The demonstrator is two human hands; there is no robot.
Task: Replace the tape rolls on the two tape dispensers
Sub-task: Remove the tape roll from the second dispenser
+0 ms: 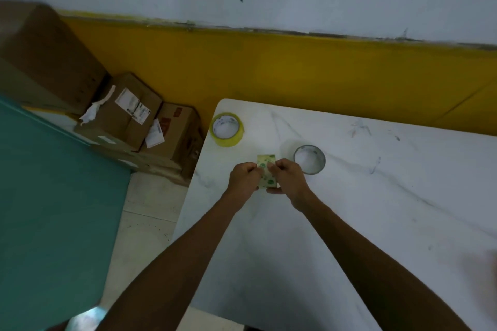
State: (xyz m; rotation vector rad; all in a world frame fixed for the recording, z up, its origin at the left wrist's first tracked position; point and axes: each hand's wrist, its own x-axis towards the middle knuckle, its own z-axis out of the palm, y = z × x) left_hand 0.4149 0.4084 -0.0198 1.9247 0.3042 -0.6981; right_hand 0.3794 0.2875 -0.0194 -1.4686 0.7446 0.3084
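Observation:
Both my hands hold a pale yellow tape roll (266,169) with green dots, standing on edge over the white marble table (376,196). My left hand (243,179) grips its left side and my right hand (289,179) pinches its right side near the top. A full yellowish tape roll (227,129) lies flat near the table's far left corner. A thin grey ring (309,159), like an empty tape core, lies flat just right of my right hand. No tape dispenser is visible.
Several cardboard boxes (129,113) are stacked on the floor left of the table, against a yellow and white wall. A teal surface (53,196) fills the left side. The table's left edge runs diagonally close to my left arm.

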